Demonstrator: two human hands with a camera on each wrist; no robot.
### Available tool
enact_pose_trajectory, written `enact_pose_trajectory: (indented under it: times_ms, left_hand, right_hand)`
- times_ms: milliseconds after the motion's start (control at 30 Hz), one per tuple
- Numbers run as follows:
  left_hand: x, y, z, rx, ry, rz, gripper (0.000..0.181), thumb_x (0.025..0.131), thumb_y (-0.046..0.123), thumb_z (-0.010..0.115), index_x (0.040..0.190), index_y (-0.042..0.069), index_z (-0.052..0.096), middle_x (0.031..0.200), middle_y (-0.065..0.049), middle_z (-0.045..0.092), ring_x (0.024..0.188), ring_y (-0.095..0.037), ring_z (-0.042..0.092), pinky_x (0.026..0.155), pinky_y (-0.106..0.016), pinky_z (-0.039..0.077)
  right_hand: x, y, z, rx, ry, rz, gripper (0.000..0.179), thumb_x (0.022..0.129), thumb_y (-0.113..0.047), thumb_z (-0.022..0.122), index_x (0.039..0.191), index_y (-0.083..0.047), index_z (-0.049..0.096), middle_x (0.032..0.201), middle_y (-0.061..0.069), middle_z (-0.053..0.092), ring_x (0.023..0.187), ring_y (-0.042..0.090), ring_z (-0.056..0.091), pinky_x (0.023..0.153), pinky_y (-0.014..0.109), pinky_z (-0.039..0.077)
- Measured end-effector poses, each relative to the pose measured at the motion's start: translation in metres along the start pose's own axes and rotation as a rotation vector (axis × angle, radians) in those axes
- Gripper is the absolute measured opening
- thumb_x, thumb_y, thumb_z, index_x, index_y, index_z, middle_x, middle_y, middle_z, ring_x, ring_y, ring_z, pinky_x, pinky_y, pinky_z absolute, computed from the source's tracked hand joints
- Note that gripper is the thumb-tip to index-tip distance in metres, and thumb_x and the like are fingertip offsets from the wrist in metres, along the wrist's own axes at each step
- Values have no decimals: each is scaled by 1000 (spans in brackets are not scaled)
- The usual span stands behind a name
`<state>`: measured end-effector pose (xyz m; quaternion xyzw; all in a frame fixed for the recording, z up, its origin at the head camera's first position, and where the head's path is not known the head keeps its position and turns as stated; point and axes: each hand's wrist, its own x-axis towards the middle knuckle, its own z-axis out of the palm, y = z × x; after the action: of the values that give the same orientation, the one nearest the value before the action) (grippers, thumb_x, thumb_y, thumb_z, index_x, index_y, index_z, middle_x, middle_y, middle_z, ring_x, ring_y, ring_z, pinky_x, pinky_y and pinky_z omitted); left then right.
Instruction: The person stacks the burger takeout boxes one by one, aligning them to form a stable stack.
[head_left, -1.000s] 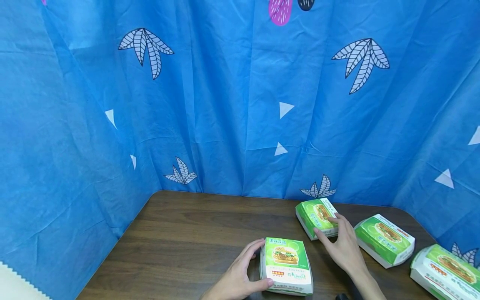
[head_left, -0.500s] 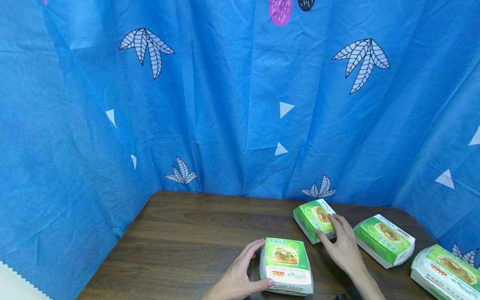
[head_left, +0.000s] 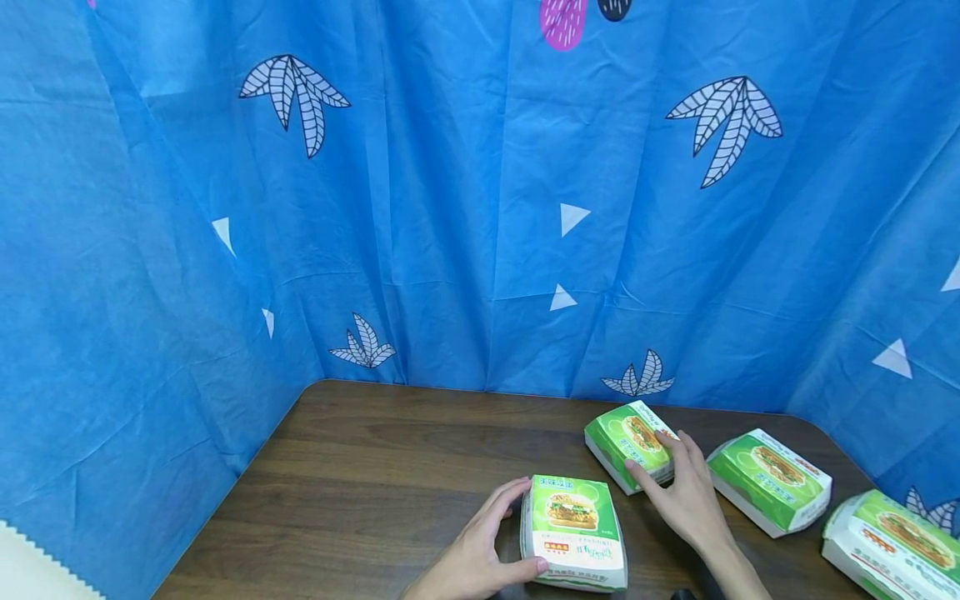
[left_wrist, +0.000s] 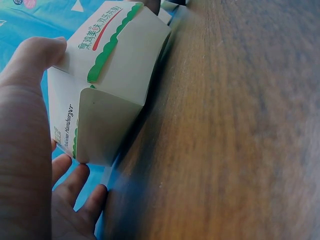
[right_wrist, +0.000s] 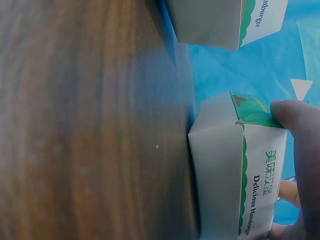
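A green and white hamburger box (head_left: 574, 518) lies on the table near its front. My left hand (head_left: 476, 557) holds it from the left, thumb at the near corner and index finger at the far left corner. In the left wrist view, other fingers (left_wrist: 77, 182) spread loosely beside the box. Farther back sits a second hamburger box (head_left: 624, 440), turned at an angle. My right hand (head_left: 686, 493) grips it, thumb on the near side and fingers across the right end. In the right wrist view, the thumb presses this box's edge (right_wrist: 260, 165); some fingers are hidden behind it.
Two more hamburger boxes, one behind (head_left: 772, 482) and one nearer (head_left: 900, 540), stand on the right of the brown wooden table (head_left: 360, 483). A blue patterned curtain (head_left: 450, 208) encloses the back and sides.
The box in my right hand has slid slightly toward me and to the left, turning a little. My left hand and its box stay in place.
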<state>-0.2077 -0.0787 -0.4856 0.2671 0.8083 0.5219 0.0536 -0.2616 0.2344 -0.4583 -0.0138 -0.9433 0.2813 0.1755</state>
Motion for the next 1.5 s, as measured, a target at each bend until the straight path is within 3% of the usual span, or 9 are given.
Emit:
enact_pose_trajectory:
  times_ms: [233,1000,1500]
  left_hand:
    - [0,0,0,-14,-13,-66,81,81,54,71,147,41,26,152,16,28,134,-10,34,111,-32,36]
    - [-2,-4,1,-2,-2,-9,81,82,54,70,148,37,26,152,12,29,135,-11,34,109,-29,37]
    - [0,-1,0,-22,-18,-46,80,82,53,70,147,39,26,152,14,29,135,-12,34,110,-30,37]
  right_hand:
    - [0,1,-1,4,-11,14,89,84,-61,63,143,-1,36,148,34,23,130,56,28,98,71,29]
    - [2,0,-7,42,-12,33,95,82,-64,62,143,4,35,144,30,34,130,47,34,98,65,33]
    - [2,-7,-14,58,13,46,94,82,-64,63,143,2,36,145,29,34,131,47,34,100,66,32]
